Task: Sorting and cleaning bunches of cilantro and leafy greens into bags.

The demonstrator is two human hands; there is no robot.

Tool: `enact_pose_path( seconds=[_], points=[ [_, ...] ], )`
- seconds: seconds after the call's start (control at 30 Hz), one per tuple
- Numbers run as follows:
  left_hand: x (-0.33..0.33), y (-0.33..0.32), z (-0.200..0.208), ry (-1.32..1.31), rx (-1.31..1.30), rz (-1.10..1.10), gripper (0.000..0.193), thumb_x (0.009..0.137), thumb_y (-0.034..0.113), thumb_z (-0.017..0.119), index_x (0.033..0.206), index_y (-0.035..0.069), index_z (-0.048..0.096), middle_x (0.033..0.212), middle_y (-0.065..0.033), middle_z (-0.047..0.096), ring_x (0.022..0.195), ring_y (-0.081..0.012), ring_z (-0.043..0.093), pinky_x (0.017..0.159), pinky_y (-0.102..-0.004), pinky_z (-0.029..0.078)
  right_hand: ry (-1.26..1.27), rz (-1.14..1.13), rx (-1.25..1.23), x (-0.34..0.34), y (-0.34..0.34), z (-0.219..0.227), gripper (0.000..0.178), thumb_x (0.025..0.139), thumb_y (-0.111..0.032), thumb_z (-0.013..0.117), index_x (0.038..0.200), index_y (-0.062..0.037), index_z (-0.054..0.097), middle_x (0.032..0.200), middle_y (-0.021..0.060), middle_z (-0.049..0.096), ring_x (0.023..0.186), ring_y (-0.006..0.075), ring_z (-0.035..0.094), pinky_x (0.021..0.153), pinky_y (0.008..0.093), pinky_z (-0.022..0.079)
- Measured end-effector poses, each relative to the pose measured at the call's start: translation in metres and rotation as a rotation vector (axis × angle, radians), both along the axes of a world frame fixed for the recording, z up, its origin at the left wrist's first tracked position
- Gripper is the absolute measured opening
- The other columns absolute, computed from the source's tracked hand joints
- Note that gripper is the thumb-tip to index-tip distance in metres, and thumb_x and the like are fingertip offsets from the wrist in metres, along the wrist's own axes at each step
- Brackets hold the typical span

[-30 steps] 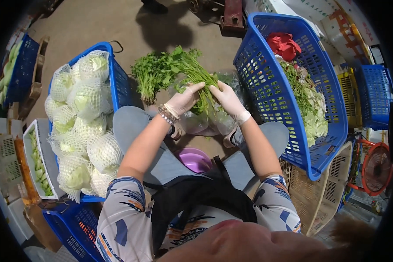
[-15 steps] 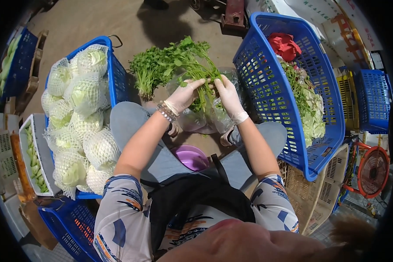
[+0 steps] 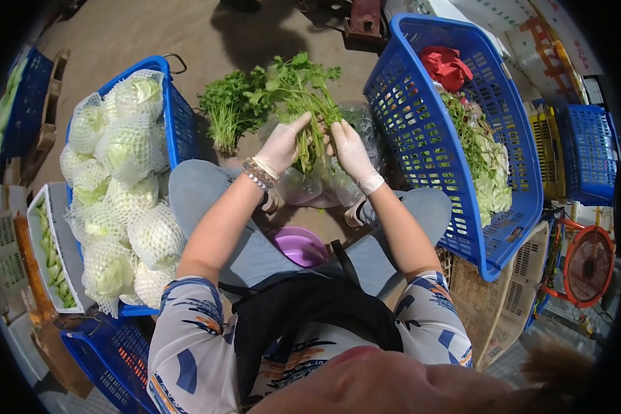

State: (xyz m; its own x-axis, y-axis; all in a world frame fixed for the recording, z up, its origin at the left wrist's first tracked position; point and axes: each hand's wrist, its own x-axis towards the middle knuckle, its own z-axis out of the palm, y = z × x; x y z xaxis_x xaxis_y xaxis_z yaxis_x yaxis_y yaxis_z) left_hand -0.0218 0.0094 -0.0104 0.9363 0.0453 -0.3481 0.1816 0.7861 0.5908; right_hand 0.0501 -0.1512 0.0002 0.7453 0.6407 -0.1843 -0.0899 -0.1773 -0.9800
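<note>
In front of me I hold a bunch of leafy green stems (image 3: 309,99) that look like coriander, leaves pointing away. My left hand (image 3: 283,142), in a white glove with a beaded bracelet at the wrist, is closed around the stems from the left. My right hand (image 3: 352,153), also gloved, has thumb and fingers on the same stems at the right. Some fingertips are hidden by stems. Beneath both hands lies a clear plastic bag (image 3: 328,190). Another bunch of greens (image 3: 226,114) rests on the floor to the left.
A blue crate (image 3: 185,121) of net-wrapped cabbages (image 3: 127,148) stands left. At the right, a tilted blue basket (image 3: 421,131) holds loose leaves and something red (image 3: 446,70). A purple basin (image 3: 299,247) sits between my legs. Farther right is a red fan (image 3: 588,268).
The held stems have swung more upright, and their lower ends now sit between my hands. My right hand has moved slightly down and left; the left hand keeps its hold.
</note>
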Motion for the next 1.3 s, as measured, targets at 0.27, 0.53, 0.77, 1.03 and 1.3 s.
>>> enact_pose_path(
  seconds=[0.27, 0.53, 0.77, 1.03, 1.3],
  points=[
    [0.000, -0.010, 0.014, -0.149, 0.133, -0.027, 0.042, 0.097, 0.016, 0.058, 0.136, 0.003, 0.047, 0.131, -0.0132, 0.060, 0.118, -0.0186, 0.058, 0.101, -0.0339, 0.047, -0.287, 0.159, -0.226, -0.005, -0.004, 0.001, 0.046, 0.102, -0.037, 0.041, 0.114, 0.0031, 0.060, 0.105, 0.0263, 0.065, 0.101, 0.0420, 0.061, 0.088, 0.0423, 0.046],
    [-0.001, -0.008, 0.005, -0.114, 0.243, -0.049, 0.041, 0.096, 0.018, 0.062, 0.131, 0.004, 0.048, 0.113, -0.0091, 0.066, 0.097, -0.0156, 0.065, 0.085, -0.0296, 0.054, -0.317, 0.434, -0.440, 0.019, -0.020, 0.030, 0.048, 0.095, -0.046, 0.052, 0.102, -0.0012, 0.067, 0.092, 0.0203, 0.068, 0.090, 0.0347, 0.066, 0.081, 0.0399, 0.050],
    [-0.001, -0.017, -0.002, -0.086, 0.287, -0.081, 0.036, 0.096, 0.012, 0.061, 0.129, 0.003, 0.050, 0.112, -0.0084, 0.066, 0.099, -0.0170, 0.065, 0.082, -0.0283, 0.054, -0.760, -0.113, -0.235, 0.019, -0.015, 0.057, 0.022, 0.083, -0.020, 0.071, 0.102, -0.0120, 0.064, 0.086, 0.0070, 0.057, 0.069, 0.0184, 0.059, 0.063, 0.0325, 0.049],
    [0.000, -0.019, 0.002, -0.061, 0.354, -0.140, 0.034, 0.096, 0.015, 0.060, 0.129, 0.006, 0.052, 0.111, -0.0055, 0.067, 0.096, -0.0118, 0.064, 0.080, -0.0254, 0.051, -0.767, -0.142, -0.196, 0.031, -0.018, 0.045, 0.011, 0.083, -0.016, 0.068, 0.092, -0.0099, 0.067, 0.088, 0.0085, 0.056, 0.080, 0.0241, 0.061, 0.070, 0.0341, 0.049],
    [0.000, -0.022, 0.001, -0.088, 0.386, -0.141, 0.035, 0.096, 0.012, 0.059, 0.130, 0.003, 0.054, 0.109, -0.0065, 0.068, 0.095, -0.0122, 0.062, 0.084, -0.0261, 0.050, 0.149, -0.342, 0.387, 0.056, -0.036, 0.049, 0.008, 0.097, -0.012, 0.056, 0.099, -0.0054, 0.060, 0.111, 0.0127, 0.068, 0.065, 0.0051, 0.057, 0.061, 0.0189, 0.048]
  ],
)
